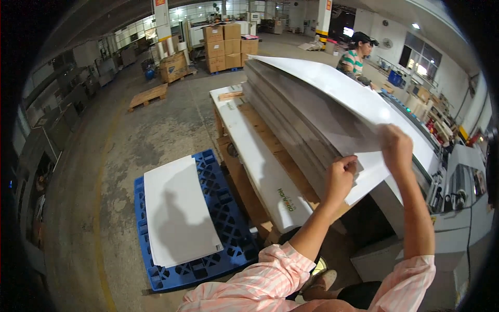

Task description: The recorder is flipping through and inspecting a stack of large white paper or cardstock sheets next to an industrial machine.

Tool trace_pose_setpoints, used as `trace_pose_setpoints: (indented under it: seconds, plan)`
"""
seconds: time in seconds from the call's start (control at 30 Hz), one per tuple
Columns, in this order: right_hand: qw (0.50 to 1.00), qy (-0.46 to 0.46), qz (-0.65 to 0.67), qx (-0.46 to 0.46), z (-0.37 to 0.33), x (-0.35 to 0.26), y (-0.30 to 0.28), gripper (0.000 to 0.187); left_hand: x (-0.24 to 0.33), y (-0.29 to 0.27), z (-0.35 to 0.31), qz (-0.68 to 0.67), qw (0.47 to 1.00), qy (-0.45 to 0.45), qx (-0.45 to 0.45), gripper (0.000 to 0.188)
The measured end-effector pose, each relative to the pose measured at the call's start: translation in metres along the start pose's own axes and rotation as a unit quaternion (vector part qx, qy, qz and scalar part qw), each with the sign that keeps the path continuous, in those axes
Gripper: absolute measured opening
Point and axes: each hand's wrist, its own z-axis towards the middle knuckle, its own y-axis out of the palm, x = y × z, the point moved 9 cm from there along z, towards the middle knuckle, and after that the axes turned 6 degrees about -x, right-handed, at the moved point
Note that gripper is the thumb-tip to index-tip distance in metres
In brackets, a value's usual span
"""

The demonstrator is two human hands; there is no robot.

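A tall stack of large white sheets stands before me on a bench. Its top sheet is lifted and bowed, so a dark gap shows beneath it. My right hand, slightly blurred, is closed on the near edge of this lifted sheet. Lower and to the left, my left hand has its fingers curled at the near corner of the stack. How many sheets lie between those fingers is hidden.
Left of the bench, a blue plastic pallet bears a low pile of white sheets. A machine stands close on my right. Beyond the stack is another person. Cardboard boxes and a wooden pallet are farther back.
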Motion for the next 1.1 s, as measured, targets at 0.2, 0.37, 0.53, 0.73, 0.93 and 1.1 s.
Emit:
trace_pose_setpoints:
  seconds: [0.2,0.37,0.53,0.73,0.93,1.1]
  plan:
    - [0.99,-0.008,-0.002,-0.138,-0.035,-0.007,0.045,0.006,0.01,-0.001,-0.001,0.007,0.999,0.033,0.005,0.018]
    - [0.995,-0.035,-0.04,-0.087,-0.037,-0.01,0.041,0.006,0.014,-0.001,-0.002,-0.005,0.999,0.049,0.001,0.018]
    - [0.982,0.008,-0.105,-0.156,-0.043,-0.001,0.063,0.022,0.01,0.0,-0.005,-0.07,0.998,-0.006,-0.001,0.039]
    - [0.978,0.064,0.057,-0.192,-0.032,-0.002,0.055,0.031,0.0,-0.009,-0.009,-0.243,0.964,-0.101,0.023,0.057]
    - [0.95,0.129,0.087,-0.269,-0.027,0.015,0.066,0.031,0.001,-0.005,-0.007,-0.225,0.969,-0.097,0.002,0.051]
    - [0.956,0.112,0.07,-0.261,-0.028,0.007,0.062,0.03,-0.003,-0.006,-0.005,-0.22,0.972,-0.084,-0.008,0.05]
